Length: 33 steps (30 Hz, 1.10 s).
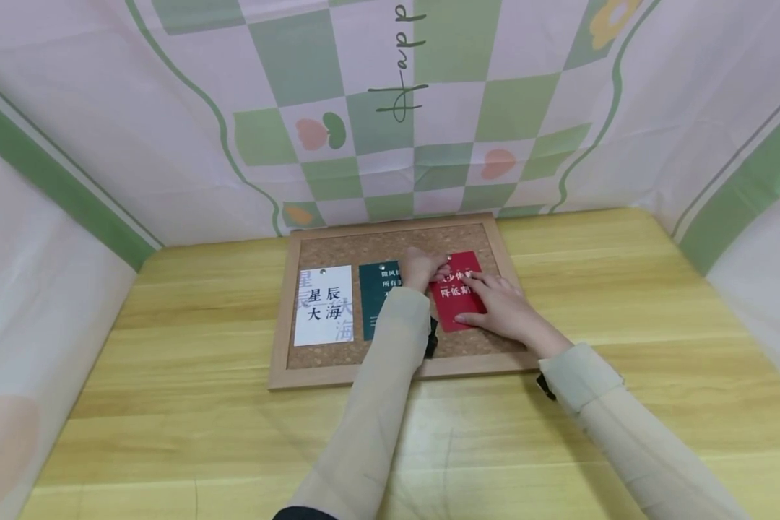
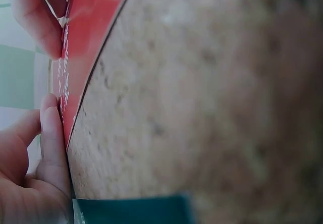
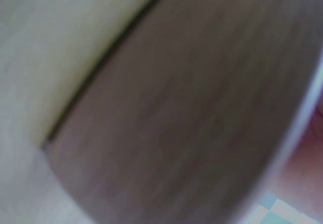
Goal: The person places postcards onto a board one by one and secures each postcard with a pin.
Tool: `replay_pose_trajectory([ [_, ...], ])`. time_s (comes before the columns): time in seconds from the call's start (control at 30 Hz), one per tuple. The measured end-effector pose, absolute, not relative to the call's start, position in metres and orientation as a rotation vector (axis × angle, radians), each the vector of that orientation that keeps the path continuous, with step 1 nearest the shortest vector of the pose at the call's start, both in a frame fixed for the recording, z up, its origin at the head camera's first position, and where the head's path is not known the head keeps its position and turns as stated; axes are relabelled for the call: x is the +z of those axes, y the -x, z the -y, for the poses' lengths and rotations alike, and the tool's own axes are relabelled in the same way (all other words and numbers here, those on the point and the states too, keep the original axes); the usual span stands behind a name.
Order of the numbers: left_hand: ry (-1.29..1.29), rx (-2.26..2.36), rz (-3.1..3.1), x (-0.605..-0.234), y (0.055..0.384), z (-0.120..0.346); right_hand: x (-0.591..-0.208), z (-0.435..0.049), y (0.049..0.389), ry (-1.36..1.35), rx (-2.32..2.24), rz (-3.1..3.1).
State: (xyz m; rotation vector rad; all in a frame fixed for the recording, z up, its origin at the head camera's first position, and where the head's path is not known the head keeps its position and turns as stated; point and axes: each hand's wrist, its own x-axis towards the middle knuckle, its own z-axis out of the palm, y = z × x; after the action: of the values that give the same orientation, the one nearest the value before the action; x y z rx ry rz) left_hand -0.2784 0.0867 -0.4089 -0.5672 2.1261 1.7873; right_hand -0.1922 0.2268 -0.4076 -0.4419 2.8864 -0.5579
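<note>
A red card [image 1: 456, 307] with white lettering lies on a cork board [image 1: 393, 242]. At its top edge, my left hand [image 1: 424, 269] pinches a small silver pushpin [image 1: 449, 258] with its fingertips; most of the pin is hidden in the left wrist view. My right hand [image 1: 508, 309] rests on the right side of the red card, thumb and fingers spread apart. Left of it, a dark green card [image 1: 369, 303] is partly covered by my left sleeve. A white card [image 1: 323, 307] with dark lettering hangs at the far left under another pin.
The board has a light wooden frame [image 1: 338, 375] and lies on a wood-grain table [image 1: 188, 404]. Behind stands a green and white checked cloth [image 1: 390, 166]. Black pieces show at both wrists. The right wrist view is mostly a blurred brown surface [image 3: 176, 108].
</note>
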Motion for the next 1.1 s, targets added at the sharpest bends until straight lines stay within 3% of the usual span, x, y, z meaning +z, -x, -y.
replay_pose_trajectory([
  [1.1, 0.543, 1.733, -2.324, -0.4037, 0.2719, -0.0921, -0.4086, -0.2265, 0.1938, 0.450, -0.547, -2.887],
])
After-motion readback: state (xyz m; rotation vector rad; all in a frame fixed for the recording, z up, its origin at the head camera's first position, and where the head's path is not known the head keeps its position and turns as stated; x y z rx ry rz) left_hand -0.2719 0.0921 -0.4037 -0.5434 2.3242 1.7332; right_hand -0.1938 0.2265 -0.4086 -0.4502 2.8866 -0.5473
